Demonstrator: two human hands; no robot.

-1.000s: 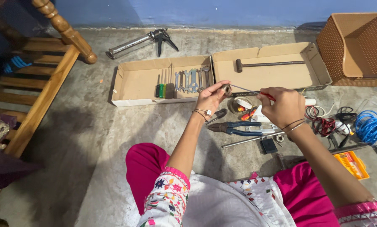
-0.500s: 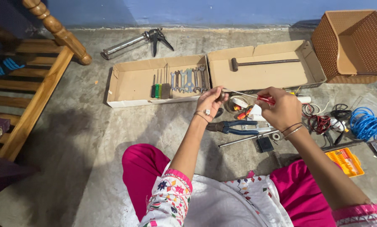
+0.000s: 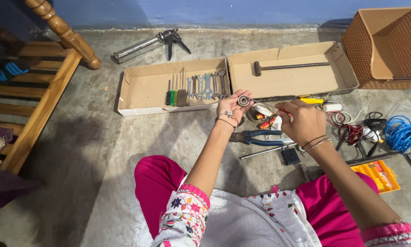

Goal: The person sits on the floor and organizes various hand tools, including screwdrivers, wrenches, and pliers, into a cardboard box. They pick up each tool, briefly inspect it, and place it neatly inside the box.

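Bearing: small round metal bearing (image 3: 243,100) sits at frame centre, pinched at the fingertips of the left hand (image 3: 230,107) and raised above the floor (image 3: 100,137).
Far left: wooden bed frame (image 3: 40,87) fills the upper left, well apart from both hands.
Upper left of centre: caulking gun (image 3: 146,43) lies by the blue wall.
Left box: open cardboard box (image 3: 143,89) holds small screwdrivers (image 3: 171,97) and a row of spanners (image 3: 205,87), just beyond the left hand.
Right box: second cardboard box (image 3: 301,80) holds a hammer (image 3: 290,67).
Left hand: fingers curled, thumb and fingertips closed on the bearing.
Right hand: right hand (image 3: 304,122) is closed around a red-handled tool (image 3: 285,112); its tip is hidden, so I cannot tell its kind.
Below the hands: blue-handled pliers (image 3: 255,137) and a metal rod (image 3: 265,151) lie on the floor.
Right: red wires (image 3: 349,132), blue coiled hose (image 3: 404,135), orange case (image 3: 379,176), brown basket (image 3: 388,45).
Risk: the bearing is held only at the fingertips; a slip would likely drop it into the clutter beneath, where it could roll out of sight.
Open room: bare floor lies at lower left; right of the hands it is crowded, and the box walls close the far side.
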